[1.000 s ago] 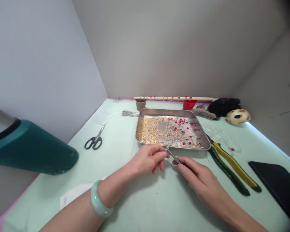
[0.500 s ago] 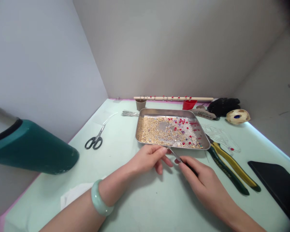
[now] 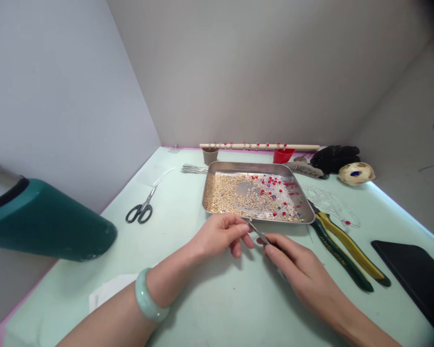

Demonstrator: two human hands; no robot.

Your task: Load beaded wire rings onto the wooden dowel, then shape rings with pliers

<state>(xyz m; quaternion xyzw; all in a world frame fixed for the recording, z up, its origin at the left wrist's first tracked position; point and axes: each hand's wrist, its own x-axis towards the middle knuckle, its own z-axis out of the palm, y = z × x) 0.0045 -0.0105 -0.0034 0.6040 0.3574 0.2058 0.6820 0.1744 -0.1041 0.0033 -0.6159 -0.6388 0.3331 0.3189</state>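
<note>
Our tray [image 3: 253, 167] sits at the frame's centre, long axis running left to right, just beyond our left hand [image 3: 222, 234], the nearer, and our right hand [image 3: 292, 255], lower right of centre. The right closes around a slim tool [image 3: 259, 233] slanting up-left; the left's thumb and forefinger pinch a tiny piece [image 3: 249, 222], its shape unclear.

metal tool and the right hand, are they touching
Touching: the head view shows the right hand gripping the metal tool, its front end sticking out beyond the thumb.
</note>
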